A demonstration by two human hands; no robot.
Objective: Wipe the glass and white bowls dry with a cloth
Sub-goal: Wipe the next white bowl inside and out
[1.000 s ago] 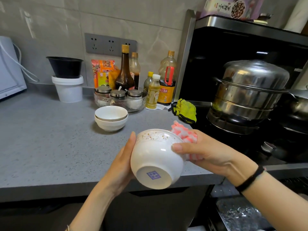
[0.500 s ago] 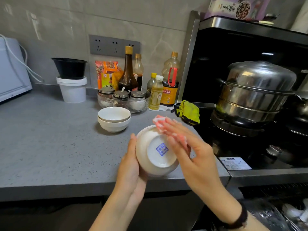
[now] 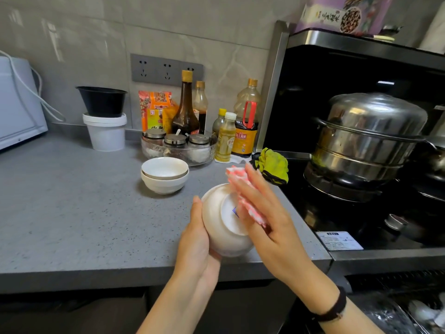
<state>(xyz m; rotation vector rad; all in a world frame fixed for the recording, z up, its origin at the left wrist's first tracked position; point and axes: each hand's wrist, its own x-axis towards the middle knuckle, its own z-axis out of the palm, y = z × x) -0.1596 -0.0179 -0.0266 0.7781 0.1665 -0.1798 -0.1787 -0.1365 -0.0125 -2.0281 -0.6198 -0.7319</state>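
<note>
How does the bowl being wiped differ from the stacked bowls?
The held bowl is tipped, foot showing; the stacked bowls stand upright. The held bowl is in the left hand, cloth pressed against it; the stacked bowls rest untouched on the counter. All look white.

Kitchen counter in soft, even indoor light, moderately bright. The steel pot carries a white glare patch on its lid and streaked reflections down its side. Behind the pot, the stove recess falls almost black. Far left of the pot, glossy wall tiles show pale smeared reflections. The stacked white bowls, left of the pot, cast a faint soft shadow. Straight lines bow toward the frame edges (wide-angle lens). Below the pot, the bottom corner is murky and blurred. The cloth and held bowl look slightly soft.
</note>
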